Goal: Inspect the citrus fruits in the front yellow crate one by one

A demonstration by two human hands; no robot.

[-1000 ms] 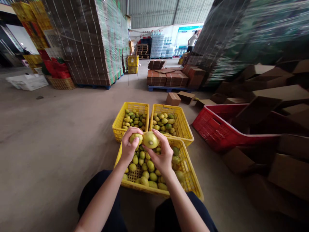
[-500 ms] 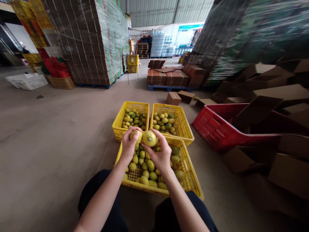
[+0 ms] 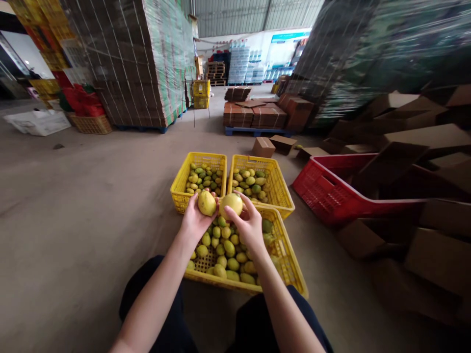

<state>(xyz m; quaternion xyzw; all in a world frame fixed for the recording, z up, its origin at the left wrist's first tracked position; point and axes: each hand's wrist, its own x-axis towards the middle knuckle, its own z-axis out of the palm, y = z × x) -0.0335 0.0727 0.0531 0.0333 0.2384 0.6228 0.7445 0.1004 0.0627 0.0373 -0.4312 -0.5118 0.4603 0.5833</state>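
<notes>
My left hand (image 3: 192,218) holds a yellow lemon (image 3: 206,203), its fingers curled beneath and behind the fruit, with the palm turned partly up. A second, paler lemon (image 3: 233,202) sits in my right hand (image 3: 250,223), gripped between the thumb in front and the fingers behind. Both fruits are side by side above the near yellow crate (image 3: 228,287). Many yellow and green lemons (image 3: 229,248) lie in that crate, and part of its perforated floor shows at the left. My forearms hide some of its contents.
Two more yellow crates of lemons, a left one (image 3: 178,195) and a right one (image 3: 281,189), stand just beyond. To the right are a red crate (image 3: 316,196) and heaped cardboard boxes (image 3: 434,255). Farther off are flattened cartons (image 3: 270,117) on a blue pallet and tall wrapped stacks (image 3: 121,63).
My left hand has rolled palm upward, uncovering more of its lemon. My right hand has turned its lemon, so the stem end no longer faces me and the thumb now lies across the front.
</notes>
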